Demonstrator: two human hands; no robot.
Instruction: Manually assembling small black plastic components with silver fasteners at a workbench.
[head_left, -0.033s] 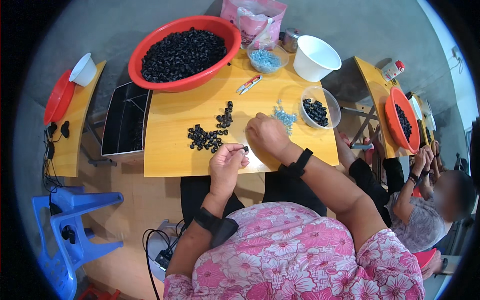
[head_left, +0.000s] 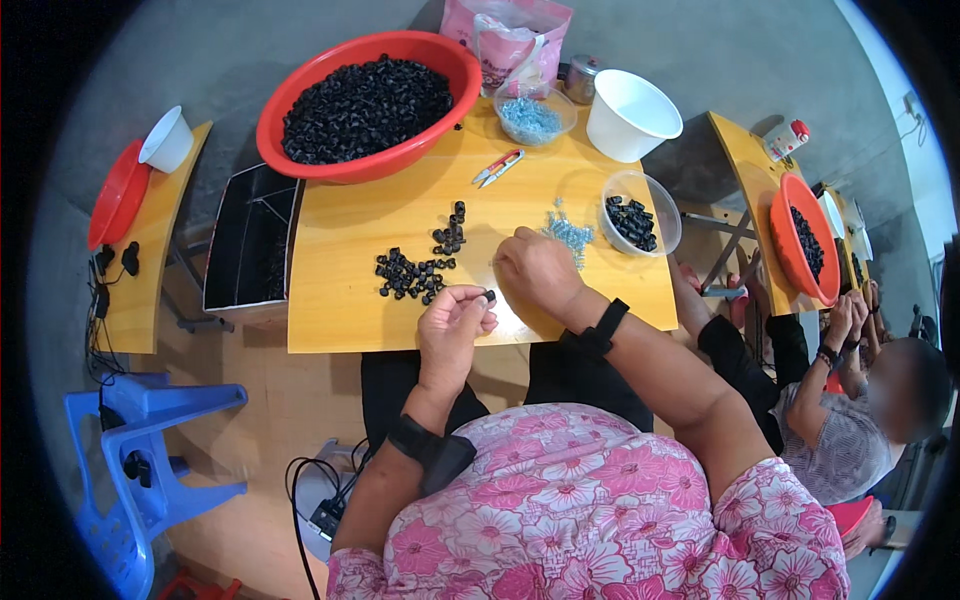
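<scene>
Near the table's front edge, my left hand (head_left: 456, 325) pinches a small black plastic piece (head_left: 489, 296) between thumb and fingertips. To its right, my right hand (head_left: 541, 266) is closed with the fingertips pressed together over the tabletop; what they hold, if anything, is too small or hidden. A loose pile of black plastic pieces (head_left: 408, 275) lies beyond the left hand, with a short row of the same pieces (head_left: 452, 235) trailing away from me. Just right of the right hand are small clear-bluish pieces (head_left: 570, 238), scattered in a heap.
A red basin (head_left: 467, 95) heaped with black pieces stands far left, with thread snips (head_left: 498, 168) nearby. Clear bowls hold bluish pieces (head_left: 531, 118) and black pieces (head_left: 631, 222). A white tub (head_left: 632, 120) stands at the back. Another person (head_left: 835, 410) works at the right-hand table.
</scene>
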